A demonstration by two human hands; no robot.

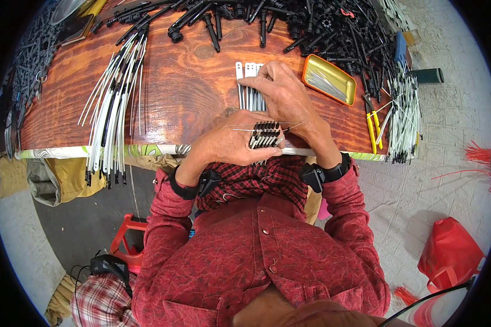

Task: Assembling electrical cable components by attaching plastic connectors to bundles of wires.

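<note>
My left hand [229, 140] is closed around a bundle of thin rods at the table's front edge. The bundle's near end [266, 136] shows rows of black pieces with white tips. A thin wire crosses over it, sticking out on both sides. Beyond my fingers, flat white rod heads [239, 70] with small holes lie side by side on grey stems, apparently the far end of the same bundle. My right hand [290, 95] is bent over these stems, thumb and fingers closed on them just below the heads. Its fingertips are partly hidden.
Black plastic parts [218, 32] heap along the far side. A yellow tin [329, 80] of thin wires and yellow-handled pliers [374, 131] lie at the right. White rods [403, 114] pile at the right edge; another bundle [112, 103] overhangs the front edge at left.
</note>
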